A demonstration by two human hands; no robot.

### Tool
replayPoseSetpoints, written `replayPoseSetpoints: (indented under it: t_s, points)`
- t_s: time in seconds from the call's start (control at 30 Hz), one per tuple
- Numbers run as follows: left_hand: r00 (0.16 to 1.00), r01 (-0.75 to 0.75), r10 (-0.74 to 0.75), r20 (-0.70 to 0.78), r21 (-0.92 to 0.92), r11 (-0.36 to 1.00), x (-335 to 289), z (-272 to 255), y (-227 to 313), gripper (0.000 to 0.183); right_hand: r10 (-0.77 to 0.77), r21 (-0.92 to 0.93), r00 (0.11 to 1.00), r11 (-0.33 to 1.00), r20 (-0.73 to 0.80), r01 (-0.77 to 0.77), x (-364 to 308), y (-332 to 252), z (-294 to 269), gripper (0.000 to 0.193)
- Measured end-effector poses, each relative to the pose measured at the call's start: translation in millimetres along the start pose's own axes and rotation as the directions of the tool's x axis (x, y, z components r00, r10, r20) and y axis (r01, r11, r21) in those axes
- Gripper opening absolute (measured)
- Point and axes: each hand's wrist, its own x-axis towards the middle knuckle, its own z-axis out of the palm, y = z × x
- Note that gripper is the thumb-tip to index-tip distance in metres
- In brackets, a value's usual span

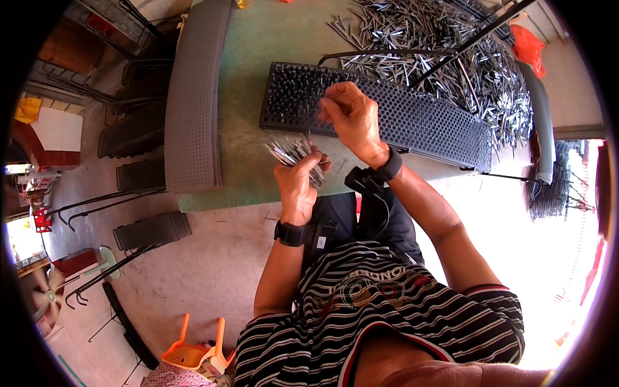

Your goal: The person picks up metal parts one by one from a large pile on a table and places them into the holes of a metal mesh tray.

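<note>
My left hand (299, 179) is closed around a bundle of slim grey metal pieces (288, 150), which fan out past the fingers just in front of the long black perforated tray (425, 126). Over the left part of that tray hovers my right hand (354, 121), its fingers curled in and slightly blurred. Whatever sits between those fingertips is too small to make out. Many thin pieces stand upright in the holes at the tray's left end (290, 90); farther right the holes look bare. A large heap of loose metal pieces (445, 71) lies behind the tray.
A grey perforated panel (193, 97) rests along the left side of the green tabletop (242, 187). Black rods (451, 55) cross above the heap. More dark trays (151, 230) hang at the left. An orange chair (196, 351) and a fan (50, 297) stand lower left.
</note>
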Motion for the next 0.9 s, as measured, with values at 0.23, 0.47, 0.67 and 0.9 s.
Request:
replayPoseSetpoints:
  t_s: [0.23,0.47,0.67,0.9]
  points:
    - [0.999,0.018,-0.019,-0.032,-0.023,1.0,0,-6,-1,0.021,-0.209,-0.182,0.977,0.96,0.033,0.211,-1,25,11,0.01]
    - [0.998,0.039,-0.038,-0.054,0.013,0.999,1,-7,2,0.015,-0.448,-0.469,0.877,0.746,0.171,0.473,4,19,7,0.012]
    - [1.0,0.012,-0.011,-0.021,0.047,0.999,-2,-2,5,0.014,0.134,-0.23,0.939,0.971,0.318,-0.061,-4,9,-4,0.012]
    - [0.999,0.012,-0.012,-0.03,0.003,1.0,2,-12,-6,0.015,-0.035,-0.031,0.999,0.999,0.008,0.035,0,-5,6,0.011]
